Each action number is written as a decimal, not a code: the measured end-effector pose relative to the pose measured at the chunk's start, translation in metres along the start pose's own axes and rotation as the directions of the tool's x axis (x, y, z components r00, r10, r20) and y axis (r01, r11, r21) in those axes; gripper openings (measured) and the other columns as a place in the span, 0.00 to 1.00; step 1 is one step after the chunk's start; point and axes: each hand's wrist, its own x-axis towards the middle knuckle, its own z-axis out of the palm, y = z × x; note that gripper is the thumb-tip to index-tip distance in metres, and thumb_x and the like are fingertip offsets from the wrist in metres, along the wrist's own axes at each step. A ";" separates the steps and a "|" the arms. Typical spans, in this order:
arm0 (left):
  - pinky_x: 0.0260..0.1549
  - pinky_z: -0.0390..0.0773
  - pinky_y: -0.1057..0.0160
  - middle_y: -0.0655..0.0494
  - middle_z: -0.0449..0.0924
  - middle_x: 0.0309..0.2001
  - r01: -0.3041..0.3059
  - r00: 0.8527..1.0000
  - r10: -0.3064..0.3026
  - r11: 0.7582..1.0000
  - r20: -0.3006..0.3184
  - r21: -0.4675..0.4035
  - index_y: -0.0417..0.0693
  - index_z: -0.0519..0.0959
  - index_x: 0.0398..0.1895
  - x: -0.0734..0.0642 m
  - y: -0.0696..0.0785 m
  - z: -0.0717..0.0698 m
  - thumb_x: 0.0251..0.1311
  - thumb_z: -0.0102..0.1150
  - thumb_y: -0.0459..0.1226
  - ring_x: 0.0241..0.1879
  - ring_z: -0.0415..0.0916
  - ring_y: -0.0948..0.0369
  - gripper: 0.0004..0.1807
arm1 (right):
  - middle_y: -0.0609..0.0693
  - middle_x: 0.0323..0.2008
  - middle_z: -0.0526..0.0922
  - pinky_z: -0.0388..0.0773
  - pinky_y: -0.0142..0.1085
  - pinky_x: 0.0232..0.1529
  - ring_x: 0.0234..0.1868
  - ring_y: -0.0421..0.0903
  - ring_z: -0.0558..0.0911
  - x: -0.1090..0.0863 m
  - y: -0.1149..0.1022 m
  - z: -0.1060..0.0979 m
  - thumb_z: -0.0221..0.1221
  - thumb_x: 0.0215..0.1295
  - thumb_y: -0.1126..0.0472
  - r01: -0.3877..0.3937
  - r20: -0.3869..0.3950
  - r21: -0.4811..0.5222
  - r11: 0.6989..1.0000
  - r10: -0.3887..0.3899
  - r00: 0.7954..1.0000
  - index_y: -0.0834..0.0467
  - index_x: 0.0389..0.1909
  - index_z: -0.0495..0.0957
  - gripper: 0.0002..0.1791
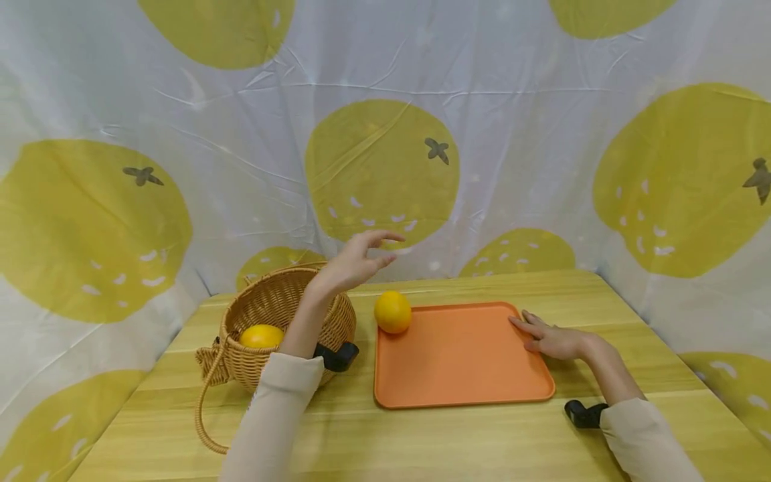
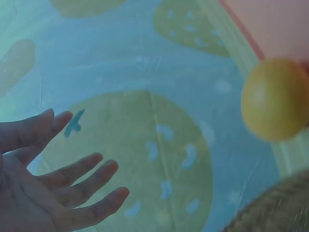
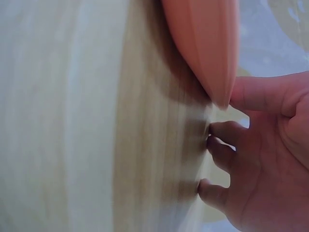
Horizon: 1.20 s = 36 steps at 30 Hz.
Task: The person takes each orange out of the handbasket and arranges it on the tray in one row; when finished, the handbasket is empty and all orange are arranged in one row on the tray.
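Observation:
My left hand (image 1: 354,262) is raised above the right side of a wicker basket (image 1: 345,328), fingers spread and nothing in them. The left wrist view shows the same hand (image 2: 58,179) with its palm bare and an orange (image 2: 275,99) off to the right. That orange (image 1: 393,312) sits at the far left corner of an orange-coloured tray (image 1: 464,361). At the tray's right edge rests my right hand (image 1: 557,341), fingers extended. In the right wrist view its thumb touches the tray rim (image 3: 212,58) while the other fingertips (image 3: 206,187) reach the tabletop.
A yellow-orange fruit (image 1: 261,336) lies inside the basket, partly behind the left forearm. The basket's looped handle (image 1: 201,422) hangs over its left side onto the wooden table (image 1: 452,442). A fruit-printed curtain (image 1: 512,167) stands behind and at both sides.

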 end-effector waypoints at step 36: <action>0.33 0.77 0.63 0.32 0.63 0.76 0.451 0.737 -0.429 0.888 0.522 0.094 0.43 0.73 0.71 -0.049 -0.133 -0.135 0.76 0.57 0.38 0.52 0.78 0.56 0.24 | 0.77 0.78 0.27 0.30 0.80 0.67 0.76 0.81 0.28 0.001 0.000 0.001 0.51 0.81 0.54 -0.007 -0.003 0.046 0.999 0.007 1.000 0.69 0.81 0.42 0.42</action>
